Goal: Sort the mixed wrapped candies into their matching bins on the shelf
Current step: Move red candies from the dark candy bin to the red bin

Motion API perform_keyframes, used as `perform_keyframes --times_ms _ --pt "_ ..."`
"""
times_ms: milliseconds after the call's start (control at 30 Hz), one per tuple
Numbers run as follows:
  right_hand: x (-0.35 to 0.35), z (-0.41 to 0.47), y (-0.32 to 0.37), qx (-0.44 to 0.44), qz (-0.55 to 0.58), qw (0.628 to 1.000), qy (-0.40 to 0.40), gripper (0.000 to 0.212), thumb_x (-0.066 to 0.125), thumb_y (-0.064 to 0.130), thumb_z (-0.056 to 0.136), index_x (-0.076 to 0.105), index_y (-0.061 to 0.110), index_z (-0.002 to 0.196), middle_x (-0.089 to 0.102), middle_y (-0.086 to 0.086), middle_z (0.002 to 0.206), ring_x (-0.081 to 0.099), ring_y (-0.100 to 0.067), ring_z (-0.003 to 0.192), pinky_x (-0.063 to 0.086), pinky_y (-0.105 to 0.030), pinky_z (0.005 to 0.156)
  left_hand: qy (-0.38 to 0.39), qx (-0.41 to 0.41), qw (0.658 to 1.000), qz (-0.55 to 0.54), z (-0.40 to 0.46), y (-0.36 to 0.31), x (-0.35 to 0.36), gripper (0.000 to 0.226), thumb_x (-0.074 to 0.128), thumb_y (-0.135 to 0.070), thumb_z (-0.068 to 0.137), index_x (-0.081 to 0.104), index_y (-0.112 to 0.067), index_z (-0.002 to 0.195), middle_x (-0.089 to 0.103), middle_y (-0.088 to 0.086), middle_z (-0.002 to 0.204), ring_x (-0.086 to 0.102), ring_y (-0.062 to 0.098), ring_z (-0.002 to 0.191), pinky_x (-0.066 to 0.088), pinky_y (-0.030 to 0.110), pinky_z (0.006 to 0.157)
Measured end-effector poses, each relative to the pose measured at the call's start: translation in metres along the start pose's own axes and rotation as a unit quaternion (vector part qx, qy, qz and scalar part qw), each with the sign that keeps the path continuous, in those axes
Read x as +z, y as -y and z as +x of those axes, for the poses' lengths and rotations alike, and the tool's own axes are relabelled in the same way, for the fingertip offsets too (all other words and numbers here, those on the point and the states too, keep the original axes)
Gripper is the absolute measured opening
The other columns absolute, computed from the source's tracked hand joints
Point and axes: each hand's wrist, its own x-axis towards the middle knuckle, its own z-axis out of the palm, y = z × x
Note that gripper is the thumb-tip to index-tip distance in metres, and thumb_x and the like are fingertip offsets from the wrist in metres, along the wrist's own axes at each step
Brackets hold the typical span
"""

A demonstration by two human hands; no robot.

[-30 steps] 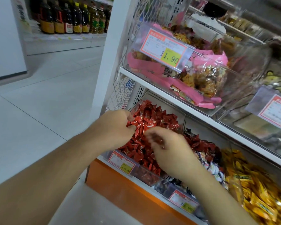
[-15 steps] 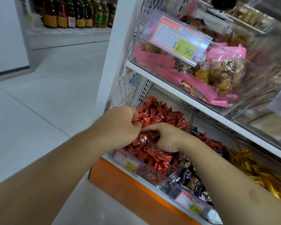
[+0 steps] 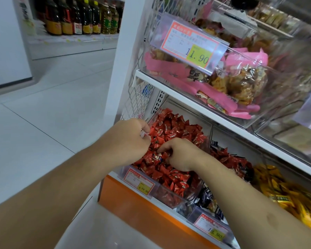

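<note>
Hands have closed in together over the clear plastic bin [image 3: 171,198] heaped with red foil-wrapped candies [image 3: 176,130]. Your left hand [image 3: 131,139] now pinches something small and pale at the heap's left edge, while your right hand [image 3: 178,155], moved left since a second ago, curls into the pile; so you're likely picking out a stray.

Red candies [image 3: 176,130]: glossy foil wrappers. Bin [image 3: 169,196]: clear smooth plastic. Floor [image 3: 52,108]: glossy tile.
</note>
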Motion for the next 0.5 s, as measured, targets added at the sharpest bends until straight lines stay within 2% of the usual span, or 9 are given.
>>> perform_keyframes --times_ms 100,200,267,333,500 --pt "0.005 0.003 0.003 -0.002 -0.022 1.000 -0.005 0.048 0.061 0.011 0.090 0.070 0.043 0.125 0.069 0.005 0.124 0.052 -0.022 0.127 0.051 -0.030 0.099 -0.002 0.001 1.000 0.001 -0.001 0.000 0.000 0.023 0.057 -0.033 0.101 0.063 -0.036 0.122 0.073 -0.001 0.081 0.062 0.010 0.049 0.055 0.030 0.052" --pt "0.009 0.006 0.006 0.010 -0.024 0.999 -0.018 0.041 0.063 0.014 0.091 0.073 0.041 0.120 0.070 0.003 0.123 0.058 -0.019 0.120 0.050 -0.023 0.089 -0.009 0.003 1.000 0.013 -0.001 0.000 0.000 0.025 0.058 -0.035 0.100 0.063 -0.036 0.125 0.071 -0.006 0.097 0.062 0.004 0.049 0.048 0.024 0.052" --pt "0.012 0.007 0.007 0.016 -0.019 0.999 -0.034 0.033 0.067 0.018 0.090 0.077 0.039 0.114 0.072 0.006 0.120 0.063 -0.016 0.112 0.053 -0.024 0.092 -0.008 0.002 1.000 0.014 -0.002 -0.001 0.000 0.026 0.059 -0.035 0.100 0.063 -0.036 0.126 0.070 -0.007 0.103 0.061 0.001 0.047 0.046 0.021 0.051" --pt "0.013 0.006 0.009 0.022 -0.008 0.999 -0.047 0.026 0.071 0.020 0.089 0.079 0.037 0.107 0.073 0.010 0.114 0.064 -0.013 0.109 0.054 -0.026 0.095 -0.006 0.000 1.000 0.013 -0.004 -0.002 -0.001 0.026 0.059 -0.035 0.101 0.063 -0.036 0.126 0.068 -0.009 0.101 0.065 0.003 0.052 0.052 0.025 0.053" --pt "0.014 0.006 0.010 0.044 0.043 0.996 -0.069 0.019 0.077 0.016 0.085 0.080 0.033 0.077 0.073 0.015 0.087 0.065 -0.005 0.089 0.059 -0.030 0.086 -0.003 -0.001 1.000 0.024 -0.007 -0.005 -0.002 0.027 0.059 -0.037 0.100 0.063 -0.036 0.127 0.068 -0.007 0.095 0.073 0.013 0.074 0.062 0.035 0.071"
